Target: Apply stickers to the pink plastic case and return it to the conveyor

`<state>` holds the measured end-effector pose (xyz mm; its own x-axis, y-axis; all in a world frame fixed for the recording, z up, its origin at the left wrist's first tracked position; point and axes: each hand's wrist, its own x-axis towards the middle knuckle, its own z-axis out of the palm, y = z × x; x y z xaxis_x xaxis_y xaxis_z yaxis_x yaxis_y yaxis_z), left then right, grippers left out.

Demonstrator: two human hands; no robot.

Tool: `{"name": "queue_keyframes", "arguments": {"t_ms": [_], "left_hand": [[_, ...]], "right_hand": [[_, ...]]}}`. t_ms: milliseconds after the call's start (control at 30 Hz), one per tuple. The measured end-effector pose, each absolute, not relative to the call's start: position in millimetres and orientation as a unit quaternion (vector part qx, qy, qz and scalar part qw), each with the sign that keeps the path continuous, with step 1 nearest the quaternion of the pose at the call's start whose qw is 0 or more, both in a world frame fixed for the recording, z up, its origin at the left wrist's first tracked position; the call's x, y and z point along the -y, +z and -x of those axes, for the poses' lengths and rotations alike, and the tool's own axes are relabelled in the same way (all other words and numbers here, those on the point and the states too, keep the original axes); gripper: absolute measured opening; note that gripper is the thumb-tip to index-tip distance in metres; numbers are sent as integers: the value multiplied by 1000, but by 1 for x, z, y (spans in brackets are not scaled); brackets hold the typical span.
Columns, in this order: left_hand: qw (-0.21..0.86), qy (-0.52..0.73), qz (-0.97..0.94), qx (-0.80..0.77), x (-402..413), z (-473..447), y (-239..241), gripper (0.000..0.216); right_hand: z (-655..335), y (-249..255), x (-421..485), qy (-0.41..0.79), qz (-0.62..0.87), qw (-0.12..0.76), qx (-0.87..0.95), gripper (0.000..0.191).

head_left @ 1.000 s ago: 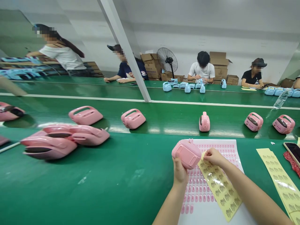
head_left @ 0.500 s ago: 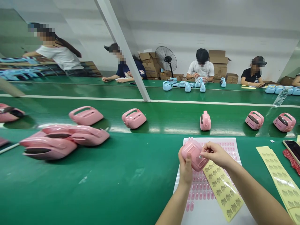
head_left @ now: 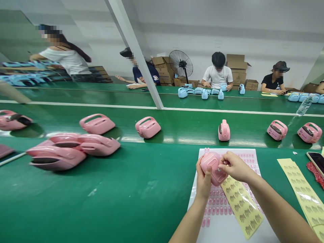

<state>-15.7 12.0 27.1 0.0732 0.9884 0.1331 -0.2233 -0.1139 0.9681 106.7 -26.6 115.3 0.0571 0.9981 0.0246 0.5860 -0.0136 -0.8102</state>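
The left hand has its grip around a pink toy. The right hand pinches it from the other side. The toy is above a sticker sheet near the tabletop's front edge.

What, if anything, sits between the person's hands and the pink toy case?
Nothing visible. The left hand grips the pink case from below, and the right hand presses its fingers straight against the case's side, above the yellow sticker sheet.

Two bare forearms with no sleeves in view, ungloved left hand, ungloved right hand, no rings, watch or bands visible
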Motion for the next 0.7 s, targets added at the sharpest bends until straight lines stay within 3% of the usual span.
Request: {"name": "queue_keyframes", "arguments": {"t_ms": [200,333,433,600,700], "left_hand": [[548,557,-483,-395,-13,18,23,62],[586,570,-424,-388,-12,16,27,63],[684,554,-331,-340,-9,13,37,65],[834,456,-215,-225,-5,13,46,65],[840,423,-254,-225,-4,12,38,70]], "right_hand": [[-97,98,29,182,667,367,623,13],[-104,87,31,214,619,504,563,12],[-119,80,28,251,628,564,473,20],[-127,62,22,475,669,379,428,38],[-133,61,23,517,660,384,388,37]]}}
